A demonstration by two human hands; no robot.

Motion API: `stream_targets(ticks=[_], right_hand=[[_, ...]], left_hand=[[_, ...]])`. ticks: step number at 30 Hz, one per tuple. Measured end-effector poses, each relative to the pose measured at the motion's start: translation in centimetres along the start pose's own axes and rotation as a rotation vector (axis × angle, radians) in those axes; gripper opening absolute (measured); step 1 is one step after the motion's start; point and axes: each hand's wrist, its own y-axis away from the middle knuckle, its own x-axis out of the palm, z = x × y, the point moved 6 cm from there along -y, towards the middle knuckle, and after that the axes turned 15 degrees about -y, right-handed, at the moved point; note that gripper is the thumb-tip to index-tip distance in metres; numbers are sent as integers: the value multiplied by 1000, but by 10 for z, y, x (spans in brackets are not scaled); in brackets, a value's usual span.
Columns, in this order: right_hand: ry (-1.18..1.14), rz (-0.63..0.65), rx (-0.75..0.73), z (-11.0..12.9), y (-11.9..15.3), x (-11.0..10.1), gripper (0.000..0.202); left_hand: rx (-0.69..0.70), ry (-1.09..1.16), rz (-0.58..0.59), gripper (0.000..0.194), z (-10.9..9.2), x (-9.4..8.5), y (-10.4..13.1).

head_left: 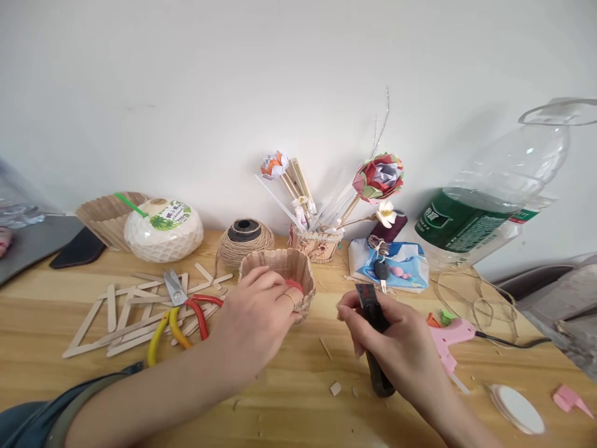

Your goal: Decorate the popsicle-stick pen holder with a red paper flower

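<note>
My left hand (261, 317) lies over the near side of a small wooden-stick basket (303, 267), fingers bent in over the rim and closed on it. Something red (293, 284) shows inside, by the fingertips; most of the interior is covered by the hand. In my right hand (401, 336), upright above the table, is a black hand tool (380, 367) with a flat dark head marked in red. Its exact kind does not show. Left of the basket, pliers-like cutters with red handles (200, 317) and a tool with yellow handles (161, 339) lie on loose craft sticks (112, 308).
Behind stand a twine spool (245, 242), a pot of paper flowers (317, 244), a white coconut-shaped container (163, 233) and a large bottle (471, 211). A pink glue gun (450, 339), its cord, a tissue pack (410, 264) and white discs (517, 407) lie to the right.
</note>
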Motion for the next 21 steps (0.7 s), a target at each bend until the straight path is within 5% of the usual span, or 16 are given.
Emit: stream_targets(ticks=[4, 8, 12, 17, 21], right_hand=[[-127, 75, 47, 2, 0, 5, 20], [-150, 89, 26, 5, 2, 7, 22], [-82, 117, -25, 9, 7, 12, 29], [26, 104, -12, 10, 7, 16, 40], [6, 93, 11, 11, 7, 16, 40]], left_hand=[[64, -40, -77, 15, -1, 2, -3], [11, 317, -288, 14, 1, -21, 0], [25, 597, -350, 8, -4, -34, 5], [114, 572, -510, 8, -11, -41, 12], [99, 576, -495, 12, -9, -38, 11]])
